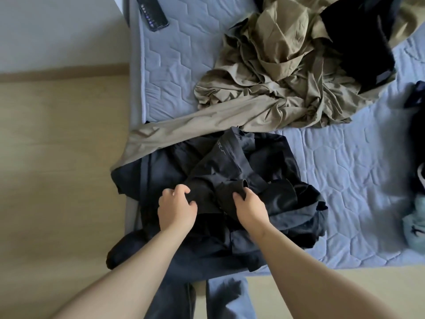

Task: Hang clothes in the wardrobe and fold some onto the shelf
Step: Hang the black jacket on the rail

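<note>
Both hands grip a black garment on a heap of dark clothes at the bed's near corner.

The left hand and right hand each curl their fingers into the soft, creased black garment. It lies crumpled on top of the dark clothes, and the heap spills over the mattress edge toward the pale wooden floor. A wrinkled khaki garment sprawls behind, one long flat part touching the heap. The blue bed cover, quilted in hexagons, spreads wide to the right. A dark phone rests near the far left edge.
</note>
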Available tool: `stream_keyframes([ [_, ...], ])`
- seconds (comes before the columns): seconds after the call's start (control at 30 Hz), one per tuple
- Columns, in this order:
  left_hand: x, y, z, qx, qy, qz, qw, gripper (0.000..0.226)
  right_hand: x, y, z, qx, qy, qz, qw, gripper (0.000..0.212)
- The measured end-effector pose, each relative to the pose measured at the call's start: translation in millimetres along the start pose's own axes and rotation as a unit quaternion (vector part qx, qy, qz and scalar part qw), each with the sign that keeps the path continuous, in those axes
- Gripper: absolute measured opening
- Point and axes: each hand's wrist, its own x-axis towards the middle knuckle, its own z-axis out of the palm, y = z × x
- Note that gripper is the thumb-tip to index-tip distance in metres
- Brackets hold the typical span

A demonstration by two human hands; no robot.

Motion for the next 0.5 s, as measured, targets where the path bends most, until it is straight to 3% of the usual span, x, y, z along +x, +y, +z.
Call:
stream_keyframes([
  [0.1, 3, -2, -30, -0.052, -0.013, 0.010, 0.999, 0.017, -8, -36, 4, 0.121, -0.015, 0.011, 0.992, 0.011],
  [0.2, 6, 5, -68, -0.110, -0.012, 0.052, 0.992, 0.008, -25, -84, 7, 0.165, -0.016, -0.013, 0.986, 0.011],
  [0.5, -5, 27, -203, -0.342, -0.070, 0.136, 0.927, 0.035, -106, -230, -15, 0.365, 0.016, -0.066, 0.928, 0.031],
])
